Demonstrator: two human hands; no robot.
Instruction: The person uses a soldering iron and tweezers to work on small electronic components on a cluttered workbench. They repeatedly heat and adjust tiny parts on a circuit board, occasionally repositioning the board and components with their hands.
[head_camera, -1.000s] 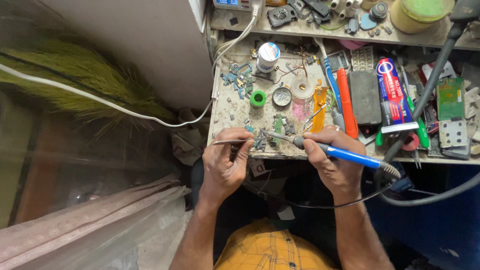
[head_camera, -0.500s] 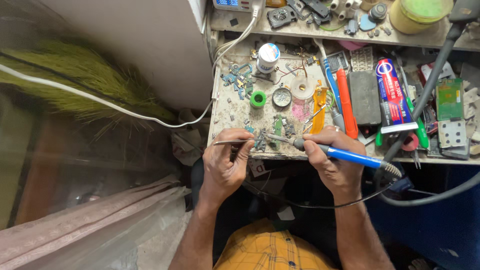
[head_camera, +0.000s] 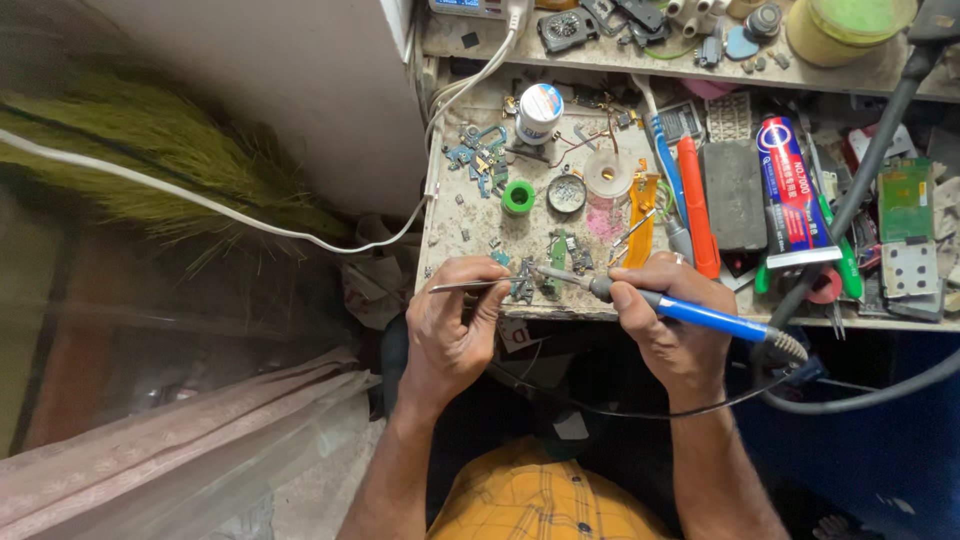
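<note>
Soldering step: left hand (head_camera: 455, 325) pinching tweezers (head_camera: 470, 286) on small circuit board (head_camera: 522, 285), right hand (head_camera: 670, 320) gripping soldering iron (head_camera: 660, 303); next needs steady tip contact

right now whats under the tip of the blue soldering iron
A small dark circuit part lies on the bench edge, steadied by tweezers in the left hand. The right hand hides the bench beneath.

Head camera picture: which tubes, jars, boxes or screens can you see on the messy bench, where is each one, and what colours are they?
Glue tube: lying right of the middle, long, red, blue and white.
Small jar: standing upright at the back, round, white with a blue band.
Round tub: top right shelf, yellowish with a green lid.
Screen device: top edge, grey, mostly cut off.
Left hand holds tweezers; right hand holds a blue-handled soldering iron.
</note>
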